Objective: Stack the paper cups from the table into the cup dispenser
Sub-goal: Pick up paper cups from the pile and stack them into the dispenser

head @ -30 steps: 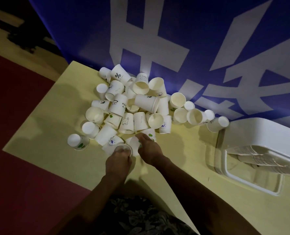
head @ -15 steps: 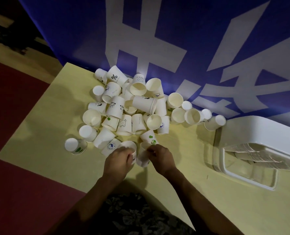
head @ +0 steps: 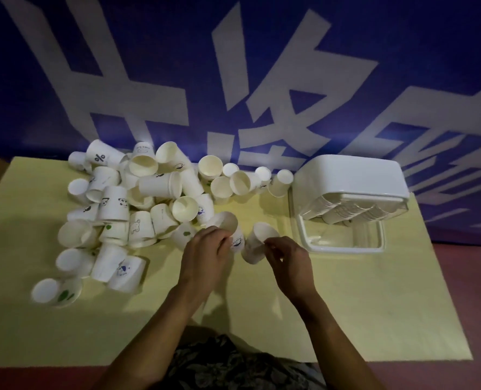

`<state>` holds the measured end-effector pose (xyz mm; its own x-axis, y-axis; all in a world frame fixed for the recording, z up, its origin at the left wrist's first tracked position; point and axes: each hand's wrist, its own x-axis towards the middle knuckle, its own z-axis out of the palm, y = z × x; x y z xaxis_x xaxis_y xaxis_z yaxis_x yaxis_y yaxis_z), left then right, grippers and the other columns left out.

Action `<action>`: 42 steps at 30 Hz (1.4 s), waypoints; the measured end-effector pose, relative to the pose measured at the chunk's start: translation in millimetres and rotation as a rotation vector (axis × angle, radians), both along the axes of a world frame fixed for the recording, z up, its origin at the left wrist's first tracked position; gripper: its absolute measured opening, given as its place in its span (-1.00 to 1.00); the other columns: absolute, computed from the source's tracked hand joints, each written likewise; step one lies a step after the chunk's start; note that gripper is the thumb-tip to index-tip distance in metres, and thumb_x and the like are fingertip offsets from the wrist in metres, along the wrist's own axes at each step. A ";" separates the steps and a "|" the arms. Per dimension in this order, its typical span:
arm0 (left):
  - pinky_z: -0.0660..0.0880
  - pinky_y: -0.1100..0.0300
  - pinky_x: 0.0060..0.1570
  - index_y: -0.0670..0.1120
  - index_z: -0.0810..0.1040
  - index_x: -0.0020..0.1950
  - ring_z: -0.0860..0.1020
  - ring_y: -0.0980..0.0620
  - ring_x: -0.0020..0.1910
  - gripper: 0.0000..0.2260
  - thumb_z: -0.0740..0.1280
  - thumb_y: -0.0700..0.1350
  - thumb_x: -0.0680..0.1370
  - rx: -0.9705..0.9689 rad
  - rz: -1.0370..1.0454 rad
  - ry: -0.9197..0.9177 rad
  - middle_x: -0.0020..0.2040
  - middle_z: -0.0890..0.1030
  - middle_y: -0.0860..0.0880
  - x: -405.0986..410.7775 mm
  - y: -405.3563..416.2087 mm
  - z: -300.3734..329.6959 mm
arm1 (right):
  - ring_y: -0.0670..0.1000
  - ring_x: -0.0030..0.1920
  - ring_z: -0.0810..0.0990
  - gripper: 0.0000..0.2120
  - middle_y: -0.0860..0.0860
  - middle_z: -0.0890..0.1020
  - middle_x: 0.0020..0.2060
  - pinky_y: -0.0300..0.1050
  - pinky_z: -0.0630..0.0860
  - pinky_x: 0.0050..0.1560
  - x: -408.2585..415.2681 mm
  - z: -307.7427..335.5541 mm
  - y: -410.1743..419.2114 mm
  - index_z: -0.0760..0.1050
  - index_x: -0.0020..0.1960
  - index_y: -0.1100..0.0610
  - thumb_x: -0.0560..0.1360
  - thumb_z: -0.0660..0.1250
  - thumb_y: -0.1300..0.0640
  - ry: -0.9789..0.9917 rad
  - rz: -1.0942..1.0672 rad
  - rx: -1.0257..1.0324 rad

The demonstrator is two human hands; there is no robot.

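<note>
Both hands lifted w/ cups, left hand cup half-hidden, right hand grip unclear

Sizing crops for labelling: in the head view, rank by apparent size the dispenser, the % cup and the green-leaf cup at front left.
1. Dispenser.
2 and 3. Green-leaf cup and % cup: alike; nearness makes ranking unsure.
</note>
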<state>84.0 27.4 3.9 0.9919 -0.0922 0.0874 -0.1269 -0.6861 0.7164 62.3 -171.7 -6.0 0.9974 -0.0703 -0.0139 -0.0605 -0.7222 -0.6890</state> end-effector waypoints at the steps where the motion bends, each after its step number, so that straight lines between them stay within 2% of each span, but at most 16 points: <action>1: 0.43 0.16 -0.17 -0.09 0.60 -0.08 0.51 0.05 -0.17 -0.93 0.32 -0.16 0.56 -0.003 -0.016 -0.007 -0.16 0.61 0.03 1.4 -11.4 2.2 | -0.07 -0.25 0.57 -0.97 -0.07 0.61 -0.21 -0.11 0.53 -0.25 -2.8 2.4 -11.7 0.62 -0.08 0.03 0.50 0.41 0.13 -0.020 -0.025 0.005; 4: 0.43 0.17 -0.15 -0.09 0.60 -0.05 0.51 0.05 -0.16 -0.87 0.26 -0.13 0.57 0.007 -0.068 -0.034 -0.14 0.61 0.02 5.2 -45.6 5.2 | -0.09 -0.26 0.57 -0.96 -0.10 0.61 -0.21 -0.15 0.51 -0.24 -9.7 5.3 -46.7 0.63 -0.07 0.04 0.49 0.42 0.16 -0.065 -0.086 0.000; 9: 0.48 0.02 -0.18 -0.11 0.56 -0.16 0.49 -0.01 -0.20 -0.83 0.23 -0.12 0.56 0.030 -0.061 -0.008 -0.22 0.57 0.00 4.8 -112.0 14.8 | -0.09 -0.23 0.58 -0.94 -0.10 0.63 -0.17 -0.18 0.49 -0.24 -15.5 4.9 -114.0 0.64 -0.04 0.07 0.49 0.42 0.18 -0.095 -0.123 -0.012; 16: 0.50 0.02 -0.15 -0.14 0.59 -0.16 0.53 -0.03 -0.18 -0.76 0.19 -0.06 0.53 0.042 -0.066 0.028 -0.20 0.61 -0.02 0.0 -214.9 16.5 | -0.05 -0.21 0.60 -0.93 -0.06 0.66 -0.14 -0.23 0.43 -0.25 -16.7 -7.9 -223.6 0.66 -0.06 0.09 0.50 0.42 0.21 -0.119 -0.179 -0.055; 22: 0.52 0.05 -0.13 -0.14 0.63 -0.15 0.57 -0.04 -0.16 -0.80 0.25 -0.10 0.52 0.009 -0.055 0.041 -0.19 0.64 -0.04 -4.1 -276.4 8.4 | 0.08 -0.18 0.62 -0.92 -0.01 0.67 -0.11 -0.10 0.51 -0.27 -8.5 -29.2 -291.7 0.65 -0.07 0.08 0.50 0.40 0.22 -0.076 -0.179 -0.116; 26: 0.52 0.08 -0.15 -0.12 0.66 -0.12 0.58 -0.04 -0.17 -0.85 0.29 -0.15 0.51 0.047 -0.076 0.078 -0.18 0.65 -0.03 1.6 -303.6 3.9 | 0.11 -0.12 0.62 -0.90 0.01 0.67 -0.08 -0.09 0.51 -0.27 2.3 -40.6 -316.6 0.66 -0.05 0.09 0.50 0.38 0.23 -0.013 -0.153 -0.147; 31: 0.49 0.03 -0.18 -0.14 0.62 -0.13 0.54 -0.08 -0.17 -0.77 0.18 -0.12 0.50 0.201 -0.170 0.223 -0.18 0.62 -0.08 22.3 -328.1 -16.8 | 0.17 -0.15 0.60 -0.90 0.03 0.68 -0.13 -0.04 0.53 -0.27 22.6 -63.7 -333.0 0.67 -0.12 0.11 0.48 0.37 0.22 0.090 -0.070 -0.273; 34: 0.47 0.05 -0.15 -0.10 0.65 -0.09 0.54 -0.08 -0.17 -0.81 0.22 -0.16 0.53 0.251 -0.222 0.274 -0.16 0.62 -0.08 32.3 -341.0 -30.3 | 0.16 -0.23 0.59 -0.91 0.00 0.66 -0.24 -0.11 0.42 -0.32 28.6 -76.5 -338.3 0.66 -0.22 0.06 0.42 0.41 0.21 0.110 0.015 -0.412; 37: 0.49 0.03 -0.13 -0.09 0.65 -0.08 0.54 -0.10 -0.16 -0.79 0.21 -0.16 0.52 0.280 -0.245 0.339 -0.15 0.61 -0.10 38.9 -350.3 -45.9 | 0.13 -0.23 0.57 -0.91 -0.03 0.63 -0.32 -0.13 0.28 -0.30 33.1 -83.7 -340.8 0.65 -0.27 0.04 0.37 0.43 0.20 0.128 0.045 -0.458; 42: 0.52 0.04 -0.14 -0.10 0.63 -0.15 0.55 -0.09 -0.18 -0.81 0.22 -0.17 0.51 0.315 -0.232 0.427 -0.19 0.61 -0.09 45.3 -361.9 -65.9 | 0.13 -0.21 0.56 -0.91 -0.04 0.62 -0.37 -0.14 0.24 -0.28 41.8 -89.6 -344.7 0.61 -0.32 0.06 0.31 0.43 0.23 0.152 0.073 -0.466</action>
